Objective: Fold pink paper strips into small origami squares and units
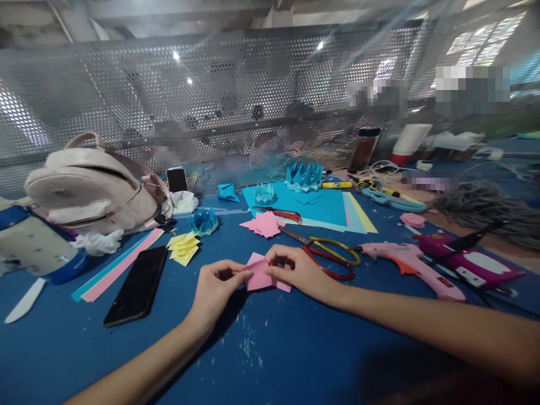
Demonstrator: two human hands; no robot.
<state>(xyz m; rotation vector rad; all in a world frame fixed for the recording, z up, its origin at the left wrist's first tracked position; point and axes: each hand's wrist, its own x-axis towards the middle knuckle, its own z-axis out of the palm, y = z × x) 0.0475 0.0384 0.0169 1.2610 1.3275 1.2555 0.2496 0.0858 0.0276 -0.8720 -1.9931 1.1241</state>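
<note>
A small piece of folded pink paper (258, 277) is held just above the blue table. My left hand (217, 287) pinches its left edge between thumb and fingers. On its right side, the thumb and fingers of my right hand (299, 273) are closed on the paper, hiding part of it. Scissors (327, 253) with red and yellow handles lie right behind my right hand. Beyond the paper is a pile of pink folded pieces (265, 223). Yellow folded pieces (184, 247) rest behind my left hand, near a blue paper crown shape (205, 221).
A black phone (137, 287) and paper strips (120, 267) lie on the left, before a pale backpack (97, 188). Blue sheets (324, 205) and a craft knife (278, 214) are at the back. To the right are a pink glue gun (415, 264) and grey yarn (489, 211).
</note>
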